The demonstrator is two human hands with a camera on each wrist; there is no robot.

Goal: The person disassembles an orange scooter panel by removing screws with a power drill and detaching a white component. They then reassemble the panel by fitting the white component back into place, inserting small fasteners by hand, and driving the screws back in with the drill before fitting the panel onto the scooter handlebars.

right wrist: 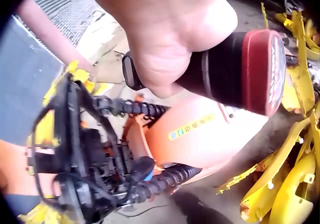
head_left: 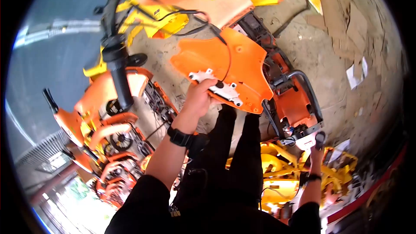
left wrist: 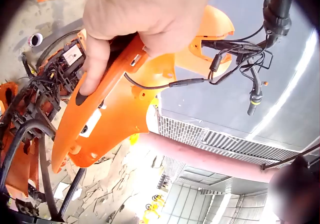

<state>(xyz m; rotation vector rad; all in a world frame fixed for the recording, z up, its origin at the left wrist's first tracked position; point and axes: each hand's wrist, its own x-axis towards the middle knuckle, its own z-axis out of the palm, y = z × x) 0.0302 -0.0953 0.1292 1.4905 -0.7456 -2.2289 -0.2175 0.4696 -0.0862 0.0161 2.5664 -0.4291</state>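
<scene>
My left hand (head_left: 200, 98) grips the lower left edge of an orange plastic body panel (head_left: 245, 58), its thumb near a white fitting (head_left: 229, 93) on the panel. A thin black cable (left wrist: 190, 83) runs from the panel toward the handlebar in the left wrist view. Low at the right, my right hand (head_left: 316, 156) holds a black power tool (right wrist: 222, 69) with a red-rimmed end; its working end is hidden. That hand is near the rear of an orange scooter (head_left: 294, 108), whose frame and wiring lie exposed. Over its rear wheel sits a pale orange fender (right wrist: 205, 129).
A black handlebar grip (head_left: 122, 89) stands at the left. Several partly stripped orange scooters (head_left: 117, 134) fill the left side. Yellow body parts (head_left: 281, 188) lie in a pile behind my legs. Flattened cardboard (head_left: 346, 26) is on the floor at the right.
</scene>
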